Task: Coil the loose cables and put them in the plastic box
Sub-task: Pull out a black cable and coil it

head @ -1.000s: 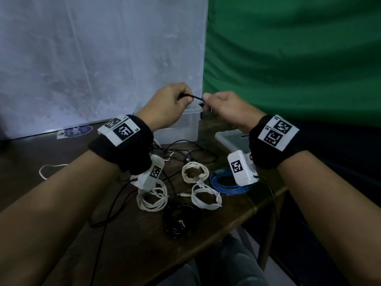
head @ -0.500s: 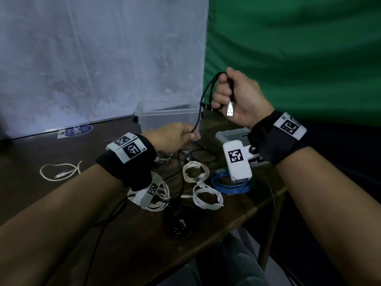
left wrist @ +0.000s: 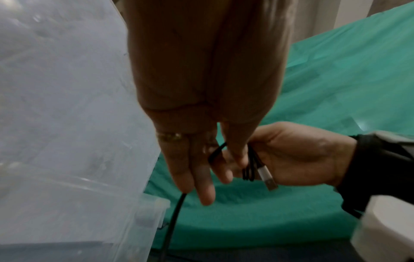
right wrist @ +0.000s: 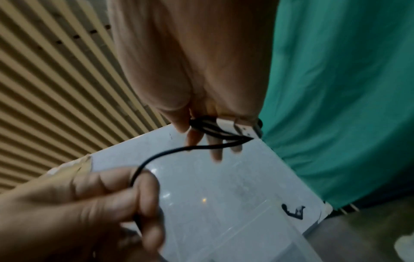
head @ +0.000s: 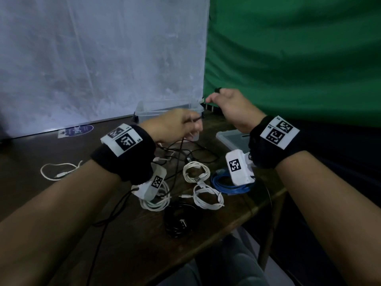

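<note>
From the head view, the right hand point(head: 228, 108) pinches the gathered loops of the black cable point(head: 179, 159) above the plastic box point(head: 144, 112), while the left hand point(head: 175, 124) grips the strand trailing to the table point(head: 123, 234). The left wrist view shows loops and USB plug point(left wrist: 267, 179) bunched in curled right fingers. In the right wrist view the loops sit loosely, so a tug from the snagged tail could spill them.

No text reads clearly: the table sticker point(head: 75, 130) stays blurred, wristbands point(head: 125, 139) carry only black-and-white square code markers.
</note>
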